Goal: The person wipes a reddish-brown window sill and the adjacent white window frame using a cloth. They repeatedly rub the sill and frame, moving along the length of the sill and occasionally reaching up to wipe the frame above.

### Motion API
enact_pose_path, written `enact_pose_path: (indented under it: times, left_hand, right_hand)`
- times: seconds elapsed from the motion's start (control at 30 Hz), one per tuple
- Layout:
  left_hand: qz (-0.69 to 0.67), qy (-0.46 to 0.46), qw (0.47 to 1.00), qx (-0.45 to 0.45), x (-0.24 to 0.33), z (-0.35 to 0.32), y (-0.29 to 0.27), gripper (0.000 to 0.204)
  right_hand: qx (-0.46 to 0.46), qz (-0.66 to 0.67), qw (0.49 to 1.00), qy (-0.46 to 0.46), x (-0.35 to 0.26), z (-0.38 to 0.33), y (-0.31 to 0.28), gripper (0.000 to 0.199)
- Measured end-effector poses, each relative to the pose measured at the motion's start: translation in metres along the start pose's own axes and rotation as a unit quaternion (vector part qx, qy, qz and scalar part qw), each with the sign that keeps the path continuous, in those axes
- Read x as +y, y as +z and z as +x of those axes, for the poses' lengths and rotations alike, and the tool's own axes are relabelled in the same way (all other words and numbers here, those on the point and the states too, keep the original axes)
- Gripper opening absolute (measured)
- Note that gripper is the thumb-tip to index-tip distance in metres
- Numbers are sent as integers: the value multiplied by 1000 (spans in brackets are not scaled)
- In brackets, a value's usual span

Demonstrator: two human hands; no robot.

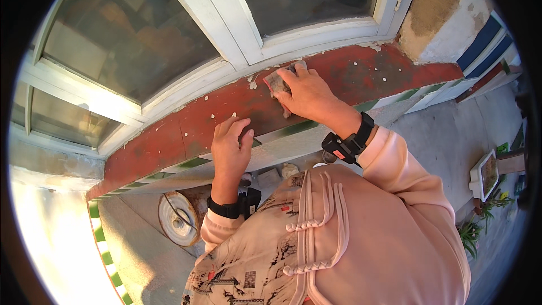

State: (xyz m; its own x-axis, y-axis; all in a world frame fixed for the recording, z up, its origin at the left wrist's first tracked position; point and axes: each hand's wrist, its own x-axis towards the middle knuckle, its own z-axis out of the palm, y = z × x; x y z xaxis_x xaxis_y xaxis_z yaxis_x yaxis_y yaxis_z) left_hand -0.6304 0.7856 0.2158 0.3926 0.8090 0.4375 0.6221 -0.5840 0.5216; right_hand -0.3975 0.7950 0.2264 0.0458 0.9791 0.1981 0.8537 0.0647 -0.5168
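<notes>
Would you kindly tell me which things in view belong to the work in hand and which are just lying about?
In use:
gray cloth, in the right hand
red sill, beneath it
left hand, near the sill's edge

Lying about:
round, pale lid-like disc
white planter box
green plants

A cloth (pixel 275 83) lies on the sill (pixel 226 104) before the window (pixel 226 17).

On my feed I see white-framed windows (pixel 132 34), a weathered wall (pixel 454 20) (patched brown), grey floor (pixel 437 135) at right, strong light (pixel 53 226) at left.
</notes>
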Motion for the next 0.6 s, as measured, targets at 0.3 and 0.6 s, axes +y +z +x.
enact_pose_path:
  times: [0.3, 0.6]
  left_hand:
    - [45, 101, 994, 16, 23, 45, 9, 30]
    - [176, 109, 969, -134, 42, 80, 77, 54]
  right_hand:
    - [79, 45, 992, -89, 25, -19, 5, 17]
    - [191, -3, 976, -107, 48, -53, -12, 18]
